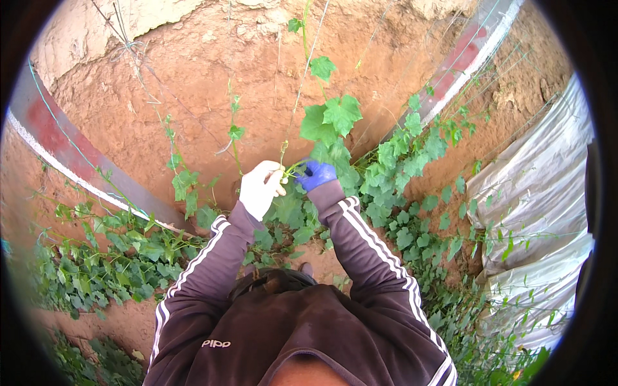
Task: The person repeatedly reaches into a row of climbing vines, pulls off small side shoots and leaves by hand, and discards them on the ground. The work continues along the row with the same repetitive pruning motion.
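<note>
A white glove covers my left hand [260, 186], whose thumb and fingers pinch a thin green vine stem [292, 170]. That stem runs across to my right hand [318, 176], in a blue glove and closed around its other end. Something dark shows between the blue fingers, too small to name. Just above my left fingertips a yellowish shoot [284, 147] meets a pale string [303, 79] that rises along the earth wall. Broad lobed leaves [330, 118] hang beyond my right hand, on a vine climbing upward. More leaves lie below both hands and are partly hidden by them.
A rough earth wall [193, 96] stands before me. Grey posts with red patches and white edges slant at the left [77, 144] and right [454, 67]. Dense vines [120, 260] spread low on both sides. Pale plastic sheeting [536, 202] hangs at the right.
</note>
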Demonstrator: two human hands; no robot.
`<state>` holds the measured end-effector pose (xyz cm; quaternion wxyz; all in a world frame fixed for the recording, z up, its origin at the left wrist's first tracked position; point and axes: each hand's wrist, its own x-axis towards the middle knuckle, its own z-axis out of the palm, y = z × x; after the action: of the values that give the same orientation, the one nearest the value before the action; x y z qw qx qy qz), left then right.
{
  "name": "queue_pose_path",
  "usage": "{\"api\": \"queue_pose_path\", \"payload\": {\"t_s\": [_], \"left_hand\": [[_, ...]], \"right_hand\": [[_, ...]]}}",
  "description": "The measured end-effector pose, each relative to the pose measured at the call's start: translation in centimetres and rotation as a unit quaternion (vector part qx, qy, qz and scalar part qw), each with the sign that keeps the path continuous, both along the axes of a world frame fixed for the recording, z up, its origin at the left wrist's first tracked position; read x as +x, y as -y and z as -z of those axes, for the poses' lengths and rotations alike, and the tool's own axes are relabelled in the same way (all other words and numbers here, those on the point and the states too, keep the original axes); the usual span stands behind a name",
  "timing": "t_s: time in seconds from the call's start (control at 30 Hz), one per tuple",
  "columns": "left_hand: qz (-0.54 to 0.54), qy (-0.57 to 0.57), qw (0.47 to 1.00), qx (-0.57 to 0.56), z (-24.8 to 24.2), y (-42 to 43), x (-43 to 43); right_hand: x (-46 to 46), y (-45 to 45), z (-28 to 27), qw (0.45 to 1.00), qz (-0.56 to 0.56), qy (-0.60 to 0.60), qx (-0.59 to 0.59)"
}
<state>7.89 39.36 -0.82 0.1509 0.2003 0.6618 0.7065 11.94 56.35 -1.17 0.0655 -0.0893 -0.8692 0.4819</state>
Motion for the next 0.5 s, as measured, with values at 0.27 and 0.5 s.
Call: {"api": "queue_pose_path", "payload": {"t_s": [0.27, 0.5], "left_hand": [[0.071, 0.110, 0.988, 0.085, -1.5, 0.1, 0.2], [-0.062, -0.088, 0.993, 0.047, -0.9, -1.0, 1.7]], "right_hand": [[-0.2, 0.8, -1.3, 0.965, -0.065, -0.175, -0.185], [-1.4, 1.2, -0.7, 0.910, 0.057, -0.122, -0.392]]}}
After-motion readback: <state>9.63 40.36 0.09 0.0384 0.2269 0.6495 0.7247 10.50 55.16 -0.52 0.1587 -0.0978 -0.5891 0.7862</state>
